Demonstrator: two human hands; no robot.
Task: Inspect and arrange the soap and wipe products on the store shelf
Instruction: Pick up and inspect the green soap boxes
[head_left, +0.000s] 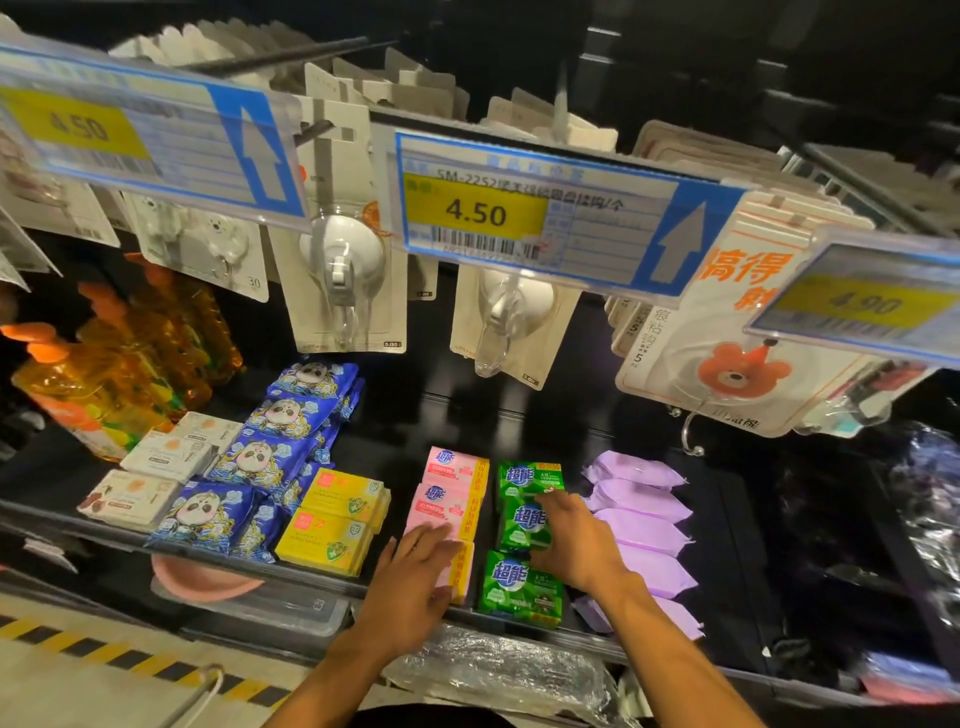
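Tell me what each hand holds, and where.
Right hand grips middle green soap by its right side; left hand rests flat on front pink soap.

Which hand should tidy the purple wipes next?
Probably the right hand. It holds a green soap just beside the purple wipes. The left hand lies flat on the pink soap, farther away, and would have to reach across.

Retail shop, household-goods aisle. Signs: yellow price tags (475, 213) w/ barcodes (4.50, 4.90) in clear rail strips, carded suction hooks (343, 265) hung on pegs (291, 54), identical soap bars (522, 590) & wipe packs (641, 530) in rows on a black shelf (753, 545).
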